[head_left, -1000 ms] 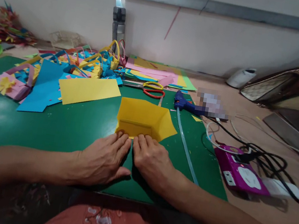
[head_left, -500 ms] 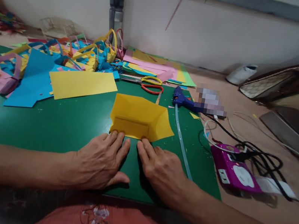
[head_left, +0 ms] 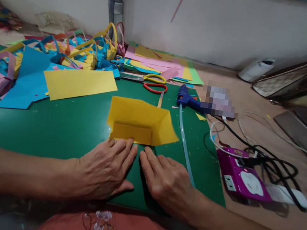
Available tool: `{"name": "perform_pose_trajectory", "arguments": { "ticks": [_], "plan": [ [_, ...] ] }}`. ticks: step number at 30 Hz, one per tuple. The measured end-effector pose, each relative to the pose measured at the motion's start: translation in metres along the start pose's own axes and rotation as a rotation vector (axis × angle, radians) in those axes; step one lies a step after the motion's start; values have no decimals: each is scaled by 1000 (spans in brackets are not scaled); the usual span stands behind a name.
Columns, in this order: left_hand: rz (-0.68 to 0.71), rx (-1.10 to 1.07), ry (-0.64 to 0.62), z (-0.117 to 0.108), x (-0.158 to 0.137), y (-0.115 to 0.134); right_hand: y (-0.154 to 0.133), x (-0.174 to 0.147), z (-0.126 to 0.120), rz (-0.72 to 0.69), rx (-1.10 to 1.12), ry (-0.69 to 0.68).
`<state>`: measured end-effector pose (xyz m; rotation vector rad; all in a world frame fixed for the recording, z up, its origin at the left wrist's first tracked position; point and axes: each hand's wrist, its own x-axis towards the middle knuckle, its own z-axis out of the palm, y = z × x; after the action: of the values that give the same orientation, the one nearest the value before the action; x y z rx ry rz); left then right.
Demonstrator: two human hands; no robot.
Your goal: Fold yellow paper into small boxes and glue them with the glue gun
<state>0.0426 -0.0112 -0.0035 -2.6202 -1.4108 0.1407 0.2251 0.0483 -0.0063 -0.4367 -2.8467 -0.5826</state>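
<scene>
A folded yellow paper piece (head_left: 138,114) stands on the green work board (head_left: 66,132), its back and right side raised and its near edge low. My left hand (head_left: 106,170) lies palm down with fingers stretched, its fingertips against that near edge. My right hand (head_left: 165,179) rests flat on the board just to the right, fingers out, its tips close to the same edge; whether they touch the paper I cannot tell. Neither hand grasps anything. To the right of the paper is a blue glue gun (head_left: 187,97) with a long glue stick (head_left: 185,147) in it.
Scissors (head_left: 154,83) lie behind the paper. Flat yellow paper (head_left: 79,84) and blue paper (head_left: 30,76) lie left, near small paper baskets (head_left: 90,52). Coloured sheets (head_left: 156,61) are stacked at the back. A purple power strip (head_left: 241,175) with tangled cables (head_left: 273,165) sits right.
The right fingertips have drawn back slightly from the paper's near edge. The left fingers have shifted a little to the right along it. The view has tilted slightly.
</scene>
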Motion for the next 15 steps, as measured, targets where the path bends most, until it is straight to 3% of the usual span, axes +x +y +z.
{"name": "perform_pose_trajectory", "arguments": {
  "ticks": [4,15],
  "plan": [
    [-26,6,-6,-1,3,6,2,-2,1,48,22,-6],
    [-103,-54,-11,2,10,6,6,15,-3,295,138,-439]
  ]
}}
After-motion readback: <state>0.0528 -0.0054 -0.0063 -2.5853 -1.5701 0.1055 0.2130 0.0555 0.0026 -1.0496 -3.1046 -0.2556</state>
